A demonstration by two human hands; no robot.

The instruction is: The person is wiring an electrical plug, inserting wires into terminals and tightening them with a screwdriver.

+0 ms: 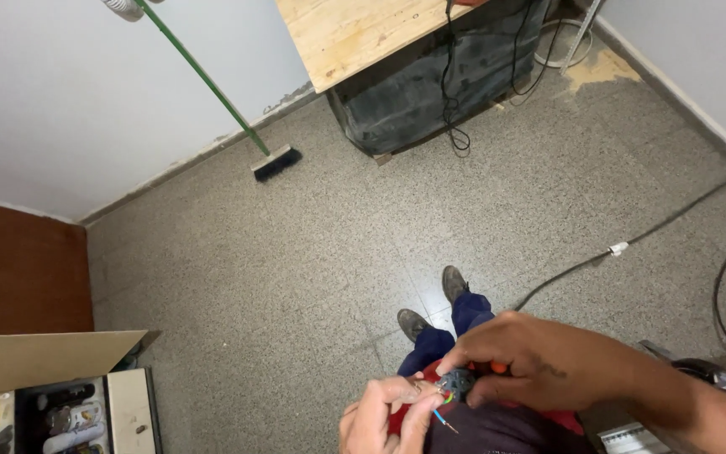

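While both hands (464,387) close their grip on a dark plug (457,383), speckled floor (296,252) meets white walls (60,92).

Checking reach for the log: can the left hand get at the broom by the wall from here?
Probably not. The left hand pinches thin coloured wires at waist level, while the broom leans on the far wall across open floor. Nothing blocks it; it just looks too far.

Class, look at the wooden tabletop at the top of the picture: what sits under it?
Under the wooden tabletop stands a dark, scuffed box-like base on the speckled floor. Black cables hang down its front. Whatever is inside or behind the base is hidden.
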